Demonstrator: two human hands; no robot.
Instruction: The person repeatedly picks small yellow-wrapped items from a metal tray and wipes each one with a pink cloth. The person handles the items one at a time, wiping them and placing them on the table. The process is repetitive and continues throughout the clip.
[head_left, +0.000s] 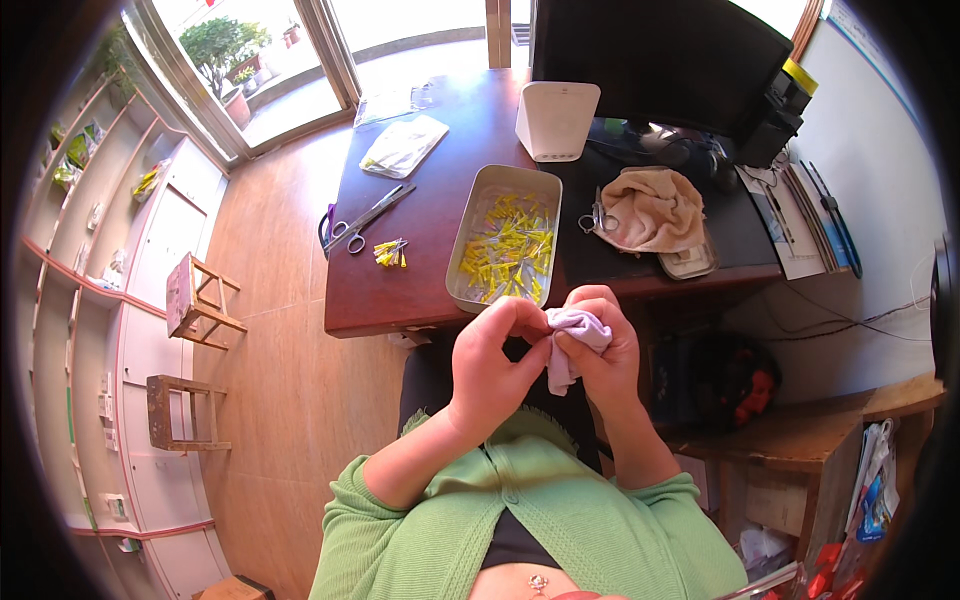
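Note:
A lilac cloth (579, 334) is bunched up in my right hand (607, 341), its end hanging below the fingers. My left hand (499, 360) meets it from the left, thumb and forefinger pinched at the cloth's edge; whether a small item sits between them cannot be made out. Just beyond my hands stands a rectangular tray (555, 225) full of small pieces with yellow ends (510, 247), like needle hubs. A small pile of similar pieces (391, 253) lies on the desk to the left, near metal scissors (375, 214).
The dark desk (420, 300) also bears a white packet (405, 146), a white box-shaped device (557, 120), a monitor (652, 60), a beige cloth (652, 210) and small scissors (598, 217). Wooden stools (196, 300) stand left on the floor. A wooden shelf unit (810, 442) is at the right.

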